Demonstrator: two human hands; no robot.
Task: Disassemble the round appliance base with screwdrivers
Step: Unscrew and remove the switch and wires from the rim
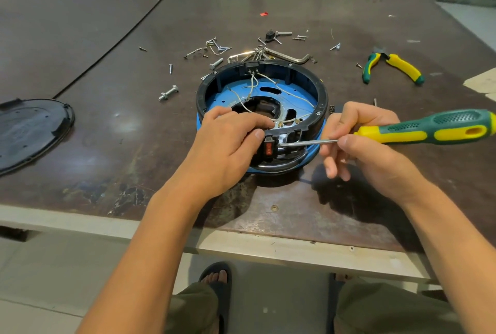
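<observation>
Worn brown worktable [295, 11]; round base [320, 92] sits near its front edge. Left hand [228, 143] grips the near rim, steadying it. Right hand [370, 145] pinches screwdriver [429, 129]; shaft lies level, pointing left, tip at the switch block [269, 147] between both hands.

The opened black-and-blue round base [323, 94] lies flat, a green-yellow screwdriver [389, 136] tip against its near rim.

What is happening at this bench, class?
A person is taking apart a round appliance base on the table. The left hand grips its near rim by the red switch; the right hand holds a screwdriver, tip pushed in beside that switch. Loose screws lie behind it, a black cover to the left.
</observation>
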